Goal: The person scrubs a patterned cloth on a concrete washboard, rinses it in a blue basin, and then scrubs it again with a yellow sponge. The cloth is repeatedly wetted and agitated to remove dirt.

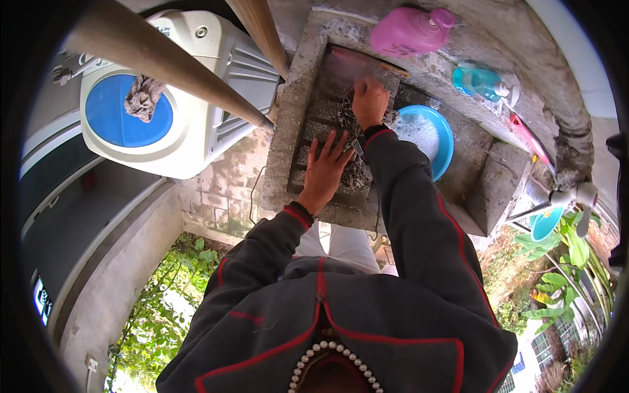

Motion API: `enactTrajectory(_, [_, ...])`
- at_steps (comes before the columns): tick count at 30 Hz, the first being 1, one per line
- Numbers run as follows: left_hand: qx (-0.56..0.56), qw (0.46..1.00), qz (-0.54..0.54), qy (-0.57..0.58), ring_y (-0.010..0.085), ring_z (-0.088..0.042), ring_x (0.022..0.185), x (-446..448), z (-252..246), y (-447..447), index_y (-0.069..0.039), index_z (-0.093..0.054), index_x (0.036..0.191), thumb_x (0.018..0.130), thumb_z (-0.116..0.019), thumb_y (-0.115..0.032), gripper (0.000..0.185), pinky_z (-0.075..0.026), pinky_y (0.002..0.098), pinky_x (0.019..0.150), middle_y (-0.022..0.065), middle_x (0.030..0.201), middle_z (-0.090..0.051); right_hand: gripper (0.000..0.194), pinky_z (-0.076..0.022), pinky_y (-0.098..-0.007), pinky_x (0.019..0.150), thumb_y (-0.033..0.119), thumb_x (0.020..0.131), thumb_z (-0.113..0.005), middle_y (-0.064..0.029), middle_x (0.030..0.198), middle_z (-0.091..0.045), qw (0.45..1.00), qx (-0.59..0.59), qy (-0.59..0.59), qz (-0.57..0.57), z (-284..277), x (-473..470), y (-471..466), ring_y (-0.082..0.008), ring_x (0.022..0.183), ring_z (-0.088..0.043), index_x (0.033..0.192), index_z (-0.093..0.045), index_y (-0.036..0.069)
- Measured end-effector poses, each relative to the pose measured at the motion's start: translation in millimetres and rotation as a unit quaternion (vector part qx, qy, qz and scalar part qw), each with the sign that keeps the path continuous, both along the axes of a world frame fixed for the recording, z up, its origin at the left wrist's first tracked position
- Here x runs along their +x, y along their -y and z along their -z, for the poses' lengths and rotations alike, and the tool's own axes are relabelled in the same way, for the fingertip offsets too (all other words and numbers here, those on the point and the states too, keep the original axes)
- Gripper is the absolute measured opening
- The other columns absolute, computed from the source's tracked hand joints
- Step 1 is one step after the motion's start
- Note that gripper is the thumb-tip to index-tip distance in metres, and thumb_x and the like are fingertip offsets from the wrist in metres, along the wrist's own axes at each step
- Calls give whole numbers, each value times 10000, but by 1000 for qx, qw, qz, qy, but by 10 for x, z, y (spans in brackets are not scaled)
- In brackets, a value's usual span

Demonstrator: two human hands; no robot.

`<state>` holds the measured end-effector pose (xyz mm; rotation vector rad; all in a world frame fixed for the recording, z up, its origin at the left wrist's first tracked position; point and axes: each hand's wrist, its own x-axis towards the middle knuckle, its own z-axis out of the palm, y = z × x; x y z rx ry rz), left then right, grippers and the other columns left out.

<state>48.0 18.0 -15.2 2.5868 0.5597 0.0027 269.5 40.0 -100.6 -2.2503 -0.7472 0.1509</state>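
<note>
A wet, grey patterned cloth (357, 176) lies bunched on the ridged stone washboard (314, 130) of a concrete wash sink. My left hand (324, 172) rests palm down on the board with fingers spread, its fingertips at the cloth's left edge. Higher up, my right hand (370, 102) is curled over the cloth's upper part. A blurred pinkish shape (354, 66) shows just beyond its knuckles; what lies inside the fingers is hidden. Beside the right forearm, a blue basin (446, 142) of sudsy water stands in the sink's lower bay, partly covered by the sleeve.
Along the back ledge stand a pink jug (410, 32), a teal pump bottle (476, 82) and a pink-handled brush (528, 135). At left is a washing machine (196, 98) with a crumpled rag (144, 98) on its blue lid. Wooden poles (182, 61) slant above. A tap (572, 196) is at right.
</note>
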Motion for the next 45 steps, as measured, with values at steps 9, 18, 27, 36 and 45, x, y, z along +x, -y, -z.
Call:
enactTrajectory(9, [-145, 982, -98, 73, 274, -620, 1326, -10, -108, -309, -228, -727, 1362, 940, -533, 77, 556, -436, 402, 1124, 89, 1396, -687, 498, -553, -402, 882, 192, 938, -809, -140, 1225, -641, 961, 19, -88, -263, -571, 29, 834, -334, 1091, -671, 1398, -636, 109])
enactTrajectory(18, [-709, 556, -328, 284, 209, -659, 1230, -82, -527, -474, -69, -656, 1404, 1127, -492, -256, 372, -490, 359, 1071, 48, 1340, -700, 388, -585, -382, 968, 245, 1090, -630, -82, 1294, -717, 591, 336, -733, 15, -1113, 43, 1033, -225, 1147, -703, 1433, -600, 65])
enactTrajectory(27, [-727, 431, -404, 351, 213, -591, 1282, 255, -567, 33, -94, -501, 1517, 1140, -448, -496, 554, -488, 408, 1081, 63, 1411, -619, 268, -531, -399, 823, 227, 1061, -649, -176, 1055, -700, 916, 142, -322, -195, -1914, -927, 894, -298, 940, -668, 1214, -594, 15])
enactTrajectory(36, [-608, 506, -538, 291, 216, -750, 1054, 117, -1286, -99, -17, -607, 1380, 1116, -540, -399, 469, -612, 347, 868, 102, 1158, -748, 386, -551, -480, 696, 372, 1089, -608, -144, 844, -727, 945, 267, -130, -135, -1712, -549, 473, -355, 735, -713, 985, -687, 9])
enactTrajectory(45, [-744, 365, -413, 379, 263, -749, 1074, -594, -1235, -443, -47, -690, 1342, 1086, -494, -630, 666, -596, 423, 987, 106, 1219, -777, 503, -517, -331, 1000, 444, 1097, -600, -70, 1302, -686, 747, 134, -584, -289, -2098, -535, 776, -145, 1133, -639, 1392, -628, 37])
